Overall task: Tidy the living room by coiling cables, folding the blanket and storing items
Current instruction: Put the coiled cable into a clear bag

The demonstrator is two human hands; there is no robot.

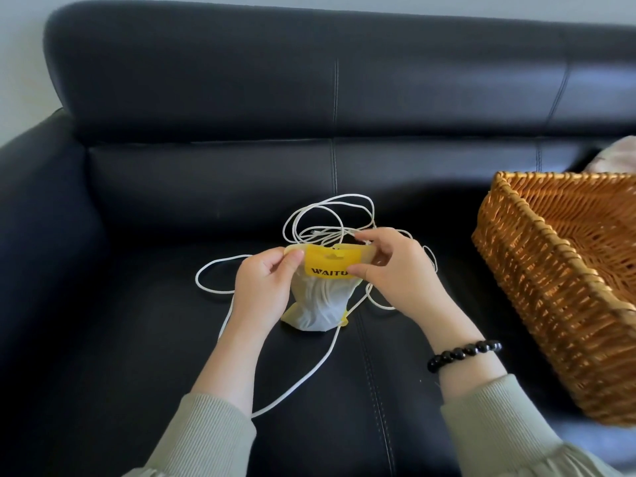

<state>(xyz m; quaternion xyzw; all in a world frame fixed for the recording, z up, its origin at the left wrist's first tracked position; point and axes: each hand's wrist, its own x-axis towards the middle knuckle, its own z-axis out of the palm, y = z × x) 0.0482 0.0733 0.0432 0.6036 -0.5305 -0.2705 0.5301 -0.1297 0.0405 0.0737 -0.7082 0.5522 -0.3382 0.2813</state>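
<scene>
Now both hands — left hand (263, 289), right hand (395, 270) — pinch pouch (321, 297) (yellow-topped).

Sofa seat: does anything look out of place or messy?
Yes: a white cable sprawls in loose, tangled loops across the sofa seat, uncoiled, around the pouch that the left hand and right hand pinch at its top.

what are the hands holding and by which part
Both the left hand and right hand pinch the small pouch by its yellow top strip, one at each end.

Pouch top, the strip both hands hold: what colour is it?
The strip is yellow with black letters, clearest in the head view.
</scene>
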